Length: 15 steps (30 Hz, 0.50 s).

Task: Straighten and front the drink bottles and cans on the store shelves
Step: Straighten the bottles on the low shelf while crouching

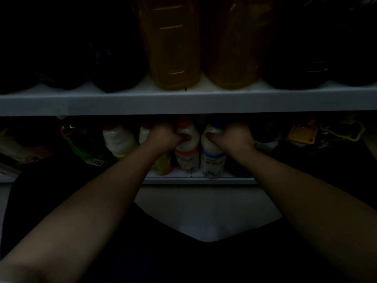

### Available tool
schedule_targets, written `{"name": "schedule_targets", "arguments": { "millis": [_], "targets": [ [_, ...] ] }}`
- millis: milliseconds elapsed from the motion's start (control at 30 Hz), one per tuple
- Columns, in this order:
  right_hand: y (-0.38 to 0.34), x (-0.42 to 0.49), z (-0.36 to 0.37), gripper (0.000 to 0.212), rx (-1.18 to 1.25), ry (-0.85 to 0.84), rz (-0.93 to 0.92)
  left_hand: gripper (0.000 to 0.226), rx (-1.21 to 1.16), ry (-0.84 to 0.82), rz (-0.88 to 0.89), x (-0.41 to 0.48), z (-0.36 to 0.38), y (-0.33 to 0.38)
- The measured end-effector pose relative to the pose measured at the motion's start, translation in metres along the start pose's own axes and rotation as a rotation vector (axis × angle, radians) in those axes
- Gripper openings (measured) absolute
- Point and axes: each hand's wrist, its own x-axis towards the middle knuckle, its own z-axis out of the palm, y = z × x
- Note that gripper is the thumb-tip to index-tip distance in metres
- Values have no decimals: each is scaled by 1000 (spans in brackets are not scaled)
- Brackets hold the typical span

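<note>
The scene is dim. On the lower shelf [200, 179] stand white milk-drink bottles. My left hand [163, 137] grips the neck of the orange-labelled bottle [188, 154], thumb across its shoulder. Beside it on the right, my right hand [232, 136] is wrapped around the neck of the blue-labelled bottle [213, 160]. Both bottles stand upright at the shelf's front edge, touching each other. Another white bottle [119, 139] stands further left, and one more is partly hidden behind my left wrist.
A green-labelled dark bottle [81, 146] leans at the left. Yellow and green items [304, 133] sit at the right of the lower shelf. On the upper shelf [187, 103] stand two large amber bottles [173, 43] flanked by dark bottles.
</note>
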Motion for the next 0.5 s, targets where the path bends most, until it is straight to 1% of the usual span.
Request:
{"name": "schedule_targets", "arguments": {
  "millis": [100,200,333,400,500],
  "targets": [
    [1,3,0,69,20,12,21,75,0,-16,47,0,-1,-1],
    [2,5,0,72,18,11,12,76,-16,-25,36,1,-3,-2],
    [5,9,-2,68,-17,26,-15,74,-42,-56,-12,6,-3,-5],
    [6,9,-4,64,-17,68,-42,74,-16,-54,-8,8,-3,-5],
    [8,6,-5,65,22,96,-37,69,2,-69,6,9,-3,-5]
  ]
}}
